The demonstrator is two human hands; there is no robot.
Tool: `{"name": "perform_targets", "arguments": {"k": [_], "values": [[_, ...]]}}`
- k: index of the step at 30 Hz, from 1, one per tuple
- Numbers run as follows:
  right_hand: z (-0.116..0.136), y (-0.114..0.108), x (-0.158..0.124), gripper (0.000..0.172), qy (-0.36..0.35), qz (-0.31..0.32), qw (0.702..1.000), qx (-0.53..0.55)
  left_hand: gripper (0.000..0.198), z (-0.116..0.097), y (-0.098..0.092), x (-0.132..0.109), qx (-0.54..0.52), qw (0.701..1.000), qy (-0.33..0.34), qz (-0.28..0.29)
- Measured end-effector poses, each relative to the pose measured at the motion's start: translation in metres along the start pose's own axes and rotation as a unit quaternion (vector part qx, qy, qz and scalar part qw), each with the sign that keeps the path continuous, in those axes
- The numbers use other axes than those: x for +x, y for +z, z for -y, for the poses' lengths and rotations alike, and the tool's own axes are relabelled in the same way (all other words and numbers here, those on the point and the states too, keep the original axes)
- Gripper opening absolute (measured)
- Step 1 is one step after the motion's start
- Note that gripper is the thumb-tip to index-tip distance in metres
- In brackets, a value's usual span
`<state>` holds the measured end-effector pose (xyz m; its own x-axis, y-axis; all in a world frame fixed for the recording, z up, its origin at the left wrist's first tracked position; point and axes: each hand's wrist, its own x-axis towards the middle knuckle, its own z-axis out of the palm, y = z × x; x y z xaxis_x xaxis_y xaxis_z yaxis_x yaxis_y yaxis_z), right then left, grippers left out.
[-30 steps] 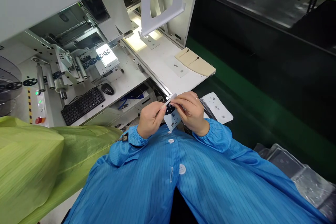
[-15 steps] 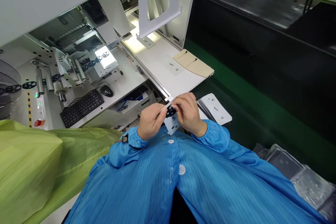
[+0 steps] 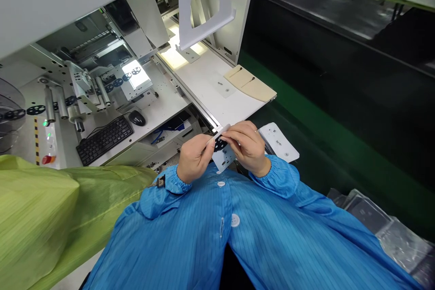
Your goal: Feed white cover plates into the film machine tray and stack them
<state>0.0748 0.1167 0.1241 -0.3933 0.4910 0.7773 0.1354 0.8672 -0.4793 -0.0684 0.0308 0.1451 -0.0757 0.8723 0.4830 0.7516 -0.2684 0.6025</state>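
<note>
White panel (image 3: 225, 158), hanging just below the grip with a black perforated piece (image 3: 220, 145) against it, is pinched by the left hand (image 3: 194, 157) and right hand (image 3: 247, 147). Light, even pressure near the edge would suit it. Well right of the grip lies clear plastic packaging (image 3: 394, 231), contents indistinct.

"The held sheet (image 3: 224, 157): plastic or card?"
"Can't tell; it looks smooth. The smock (image 3: 180, 235) is cloth with a slight sheen."
"And the rollers (image 3: 50, 105)?"
"Smooth, shiny metal. The bags (image 3: 404, 241) are glossy, crinkled clear plastic."
</note>
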Motion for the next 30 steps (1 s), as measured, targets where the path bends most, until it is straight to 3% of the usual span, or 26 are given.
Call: {"name": "perform_targets", "arguments": {"k": [11,23,30], "values": [[0.000,-0.001,0.002,0.008,-0.021,0.005,1.000,-0.009,0.017,0.001,-0.001,0.003,0.011,0.997,0.069,0.018],[-0.005,0.007,-0.006,0.010,-0.068,0.004,0.994,-0.088,0.018,-0.005,0.007,-0.001,-0.019,1.000,-0.007,-0.022],[-0.006,-0.004,-0.004,0.013,-0.060,-0.009,0.998,-0.014,0.020,-0.004,0.006,-0.002,-0.034,0.998,-0.046,-0.033]]}}
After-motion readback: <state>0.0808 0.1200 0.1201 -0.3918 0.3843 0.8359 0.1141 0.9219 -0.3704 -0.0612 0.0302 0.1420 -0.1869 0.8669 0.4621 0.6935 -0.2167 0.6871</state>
